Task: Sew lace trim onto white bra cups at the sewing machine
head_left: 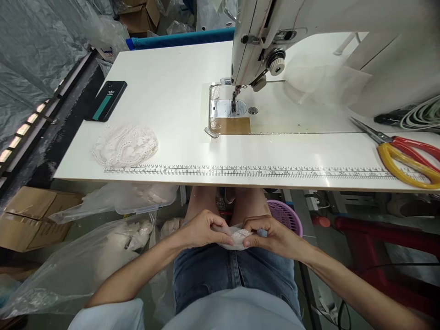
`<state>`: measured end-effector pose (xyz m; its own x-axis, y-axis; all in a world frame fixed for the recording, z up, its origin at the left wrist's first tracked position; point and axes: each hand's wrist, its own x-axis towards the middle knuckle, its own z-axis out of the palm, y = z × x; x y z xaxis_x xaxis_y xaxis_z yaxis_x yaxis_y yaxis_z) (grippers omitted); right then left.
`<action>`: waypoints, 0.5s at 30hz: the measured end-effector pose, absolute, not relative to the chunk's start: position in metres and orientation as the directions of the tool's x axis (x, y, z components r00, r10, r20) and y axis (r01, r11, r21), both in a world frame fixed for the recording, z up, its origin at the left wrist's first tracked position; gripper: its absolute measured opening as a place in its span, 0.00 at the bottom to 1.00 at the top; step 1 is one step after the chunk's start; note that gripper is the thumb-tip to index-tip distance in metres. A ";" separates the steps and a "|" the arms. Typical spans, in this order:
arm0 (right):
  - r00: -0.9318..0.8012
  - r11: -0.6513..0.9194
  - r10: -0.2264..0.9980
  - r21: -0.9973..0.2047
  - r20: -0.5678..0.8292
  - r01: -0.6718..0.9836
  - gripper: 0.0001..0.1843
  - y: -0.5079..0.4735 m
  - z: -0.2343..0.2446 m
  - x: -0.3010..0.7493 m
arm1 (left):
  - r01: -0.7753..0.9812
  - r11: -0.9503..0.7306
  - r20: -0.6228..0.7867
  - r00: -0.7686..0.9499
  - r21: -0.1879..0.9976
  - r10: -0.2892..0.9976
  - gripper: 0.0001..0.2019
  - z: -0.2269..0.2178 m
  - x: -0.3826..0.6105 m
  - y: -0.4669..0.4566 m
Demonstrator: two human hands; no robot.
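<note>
My left hand point(202, 230) and my right hand point(271, 234) meet over my lap, below the table's front edge. Both pinch a small piece of white lace fabric point(238, 237) between their fingertips. The fabric is partly hidden by my fingers. On the white table point(165, 78) above lies a pile of white lace pieces point(125, 145) at the left. The sewing machine point(275, 41) stands at the back right, its needle over the metal plate point(227, 110).
A black phone point(106, 101) lies at the table's left edge. Red and yellow scissors point(405, 153) rest at the right. A ruler strip point(261, 171) runs along the front edge. Plastic bags point(85, 256) and cardboard boxes point(30, 217) sit on the floor at left, a purple basket point(287, 215) under the table.
</note>
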<state>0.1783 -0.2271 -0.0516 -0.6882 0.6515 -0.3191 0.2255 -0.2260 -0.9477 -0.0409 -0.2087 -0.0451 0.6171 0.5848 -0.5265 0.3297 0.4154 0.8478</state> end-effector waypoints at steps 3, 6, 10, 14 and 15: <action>-0.674 -0.219 0.664 -0.946 -0.324 0.239 0.14 -0.228 -0.052 0.178 | 0.323 0.412 -0.521 0.605 0.852 0.602 0.12 -0.046 -0.039 -0.210; -0.634 -0.227 0.697 -0.942 -0.334 0.247 0.14 -0.229 -0.054 0.176 | 0.327 0.401 -0.517 0.587 0.855 0.623 0.12 -0.046 -0.036 -0.212; -0.629 -0.281 0.694 -0.936 -0.350 0.211 0.15 -0.229 -0.058 0.179 | 0.354 0.387 -0.525 0.582 0.851 0.621 0.12 -0.044 -0.036 -0.213; -0.651 -0.348 0.662 -0.922 -0.371 0.171 0.15 -0.227 -0.059 0.183 | 0.419 0.358 -0.551 0.624 0.834 0.555 0.13 -0.038 -0.041 -0.211; -0.655 -0.354 0.656 -0.919 -0.375 0.172 0.14 -0.227 -0.059 0.183 | 0.429 0.356 -0.557 0.623 0.830 0.549 0.13 -0.037 -0.042 -0.211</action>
<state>0.1831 -0.2269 -0.0591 -0.6548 0.6561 -0.3753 0.1717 -0.3544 -0.9192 -0.0416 -0.2107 -0.0372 0.6234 0.5486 -0.5572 0.4292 0.3555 0.8303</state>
